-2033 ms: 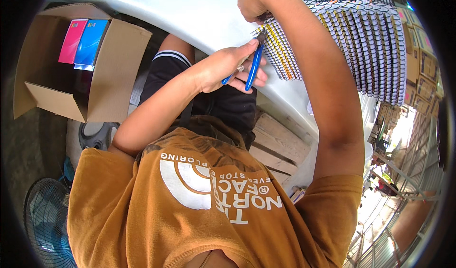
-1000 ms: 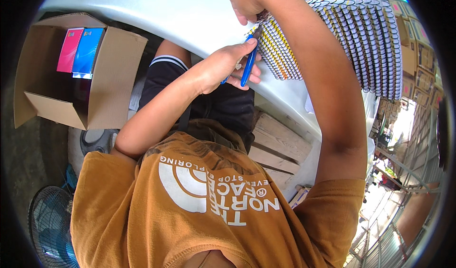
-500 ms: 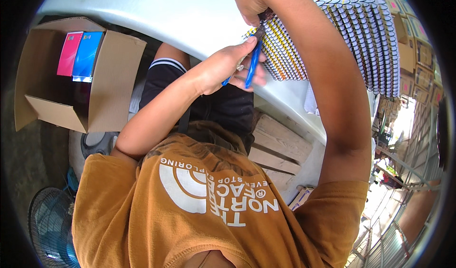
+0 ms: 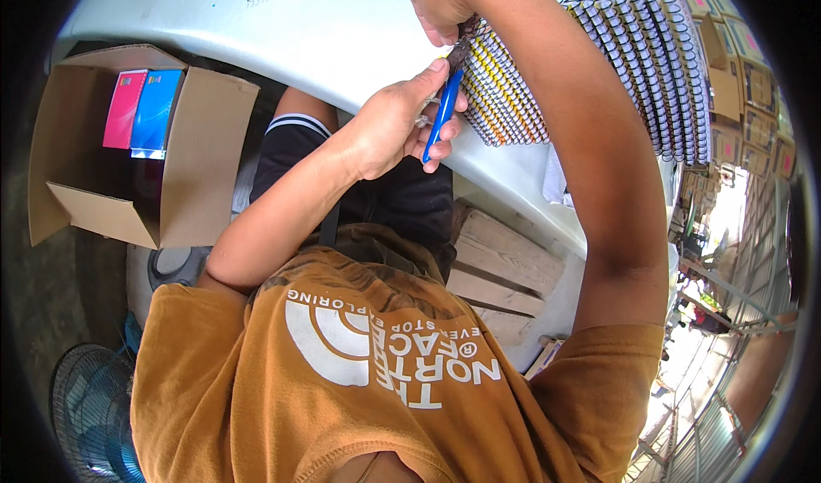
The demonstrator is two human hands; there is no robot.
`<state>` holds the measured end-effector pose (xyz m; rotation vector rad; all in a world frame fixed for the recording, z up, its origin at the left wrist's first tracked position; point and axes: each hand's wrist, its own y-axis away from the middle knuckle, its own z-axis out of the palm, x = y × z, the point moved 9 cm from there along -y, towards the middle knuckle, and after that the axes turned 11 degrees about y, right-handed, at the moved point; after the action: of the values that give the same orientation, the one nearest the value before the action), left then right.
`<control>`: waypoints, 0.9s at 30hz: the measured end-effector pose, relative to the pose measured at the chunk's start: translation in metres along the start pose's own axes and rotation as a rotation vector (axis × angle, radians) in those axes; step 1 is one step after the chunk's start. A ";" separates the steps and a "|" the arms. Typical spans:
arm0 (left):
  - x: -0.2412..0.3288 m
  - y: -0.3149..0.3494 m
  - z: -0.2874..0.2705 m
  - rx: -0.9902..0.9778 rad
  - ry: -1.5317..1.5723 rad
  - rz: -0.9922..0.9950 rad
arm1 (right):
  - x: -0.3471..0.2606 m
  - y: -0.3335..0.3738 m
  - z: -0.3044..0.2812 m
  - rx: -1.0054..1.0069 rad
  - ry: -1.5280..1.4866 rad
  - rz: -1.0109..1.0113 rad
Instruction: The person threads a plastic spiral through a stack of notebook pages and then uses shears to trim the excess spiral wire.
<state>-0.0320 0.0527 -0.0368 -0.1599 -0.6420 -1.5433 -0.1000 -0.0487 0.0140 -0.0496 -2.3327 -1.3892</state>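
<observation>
The left hand [image 4: 393,128] is clamped around blue-handled metal pliers [image 4: 445,111], tips aimed just ahead at the wire spirals of stacked spiral-bound notebooks [image 4: 513,89] on the pale surface [image 4: 342,38], while the right hand [image 4: 440,4], fingers pinched together, steadies that binding edge.

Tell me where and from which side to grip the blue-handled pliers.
Grip the blue-handled pliers by the blue handles, coming from the near table edge as the left hand does. The dark jaws point away into the spiral bindings, under the right hand.
</observation>
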 end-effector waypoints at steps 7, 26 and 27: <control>-0.002 0.004 0.007 -0.010 0.065 -0.006 | 0.004 0.002 -0.001 -0.025 -0.030 0.043; 0.002 -0.002 0.006 -0.017 -0.021 0.007 | 0.004 0.019 -0.010 -0.040 0.050 -0.066; 0.001 -0.001 0.006 -0.005 -0.035 0.017 | 0.005 0.020 -0.010 -0.023 0.051 -0.065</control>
<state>-0.0345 0.0543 -0.0320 -0.1954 -0.6631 -1.5289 -0.0965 -0.0484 0.0367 0.0542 -2.2953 -1.4318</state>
